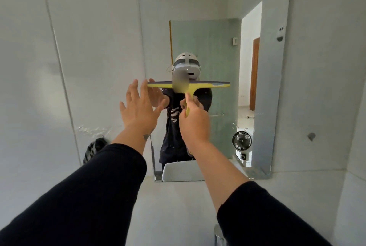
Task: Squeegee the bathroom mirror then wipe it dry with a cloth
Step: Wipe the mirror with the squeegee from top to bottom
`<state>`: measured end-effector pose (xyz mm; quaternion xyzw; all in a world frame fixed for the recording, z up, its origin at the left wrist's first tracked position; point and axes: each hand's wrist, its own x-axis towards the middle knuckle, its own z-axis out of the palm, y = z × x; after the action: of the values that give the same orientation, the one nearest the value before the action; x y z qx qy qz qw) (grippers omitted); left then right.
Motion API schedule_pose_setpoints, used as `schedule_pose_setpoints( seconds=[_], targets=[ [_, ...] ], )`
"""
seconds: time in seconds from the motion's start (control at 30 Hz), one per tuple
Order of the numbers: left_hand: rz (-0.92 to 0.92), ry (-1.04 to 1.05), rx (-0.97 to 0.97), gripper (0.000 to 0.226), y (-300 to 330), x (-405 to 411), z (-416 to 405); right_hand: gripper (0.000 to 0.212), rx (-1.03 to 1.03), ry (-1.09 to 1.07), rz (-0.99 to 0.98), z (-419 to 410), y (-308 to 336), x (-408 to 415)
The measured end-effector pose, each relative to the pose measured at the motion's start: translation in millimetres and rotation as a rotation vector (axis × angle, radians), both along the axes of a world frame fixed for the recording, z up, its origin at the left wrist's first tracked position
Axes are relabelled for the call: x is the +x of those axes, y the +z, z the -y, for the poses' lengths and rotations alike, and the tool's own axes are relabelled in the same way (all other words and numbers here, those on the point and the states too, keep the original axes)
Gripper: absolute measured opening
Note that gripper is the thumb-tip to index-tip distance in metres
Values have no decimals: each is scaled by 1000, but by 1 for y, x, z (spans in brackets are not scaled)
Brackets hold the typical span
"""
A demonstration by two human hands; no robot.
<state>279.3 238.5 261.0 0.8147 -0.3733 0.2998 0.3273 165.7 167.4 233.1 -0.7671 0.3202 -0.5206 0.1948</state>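
Here, in the head view, we hold the squeegee [189,85] against the mirror [217,28] at about mid-height, its blade level and spanning the left and middle of the glass. Our right hand [195,122] is curled round the yellow handle from below, fingers wrapped so only the back of the hand shows. Our left hand [141,107] is spread, fingers straight and apart, holding nothing; its fingertips sit just beside the left end of the blade, at the mirror's left edge. Whether they touch the glass or the blade we cannot tell.

We judge the squeegee pass to be under way, with the lower half of the mirror yet to be drawn over. To do it well, we should keep the blade flat and level on the glass, press evenly through the handle, and pull straight down in one stroke to the bottom edge, then overlap the next stroke toward the right side, which the blade does not reach. The left hand should stay off the glass so it leaves no prints.

No cloth for drying is clearly in view; a striped thing [95,149] hangs on the wall at the left, and we cannot tell what it is.
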Motion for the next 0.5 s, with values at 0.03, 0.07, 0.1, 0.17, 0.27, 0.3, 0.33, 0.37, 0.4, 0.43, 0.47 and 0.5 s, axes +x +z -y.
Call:
schedule_pose_setpoints(
  seconds=[0.03,0.07,0.1,0.17,0.27,0.3,0.33,0.37,0.4,0.43,0.47,0.5],
  targets=[
    [-10,0,7,81,-1,1,-2,52,-40,-11,-48,-2,-1,0],
    [-19,-2,17,81,-3,2,-4,53,-80,-27,-92,-2,-1,0],
    [-23,-5,29,81,-4,2,-5,54,-119,-41,-142,0,-2,-1],
    [-24,-20,56,79,-8,2,-6,57,-196,-48,-265,5,-4,-5],
    [-34,-39,83,76,-14,0,-3,59,-328,-67,-423,12,-5,-17],
    [-43,-46,86,77,-16,-1,-1,60,-370,-90,-469,16,-4,-23],
    [-51,-55,85,77,-18,-3,1,61,-407,-117,-514,19,-2,-30],
    [-56,-65,81,78,-19,-6,4,61,-431,-141,-555,22,1,-37],
    [-57,-74,79,79,-21,-9,7,60,-448,-160,-588,25,4,-44],
    [-51,-79,82,79,-22,-12,10,60,-453,-177,-610,28,6,-51],
    [-46,-85,88,80,-23,-16,14,60,-453,-192,-622,31,8,-57],
    [-42,-93,94,79,-24,-20,18,61,-451,-206,-631,34,9,-62]
  ],
)
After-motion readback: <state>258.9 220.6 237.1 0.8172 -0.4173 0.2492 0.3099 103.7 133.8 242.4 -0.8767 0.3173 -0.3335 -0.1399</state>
